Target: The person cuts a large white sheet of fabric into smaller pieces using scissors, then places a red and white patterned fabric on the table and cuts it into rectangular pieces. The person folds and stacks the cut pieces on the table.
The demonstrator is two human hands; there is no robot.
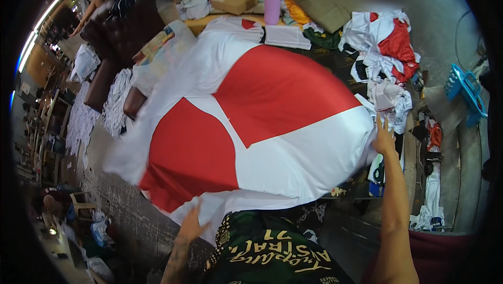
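A large red and white cloth (293,92) spreads out in front of me, billowing, with two red panels on white. Its left edge is blurred by motion. My left hand (193,224) is closed on the near edge, close to the lower red panel. At the cloth's right edge, my right hand (385,140) grips the white fabric, with a couple of fingers stretched out. The cloth hides most of the surface under it.
A purple bottle (272,3) and a cardboard box (234,2) stand at the back. Red and white garments (385,43) are heaped at the far right, near a blue plastic basket (463,92). A dark brown armchair (123,37) with cloth pieces around it is at the left.
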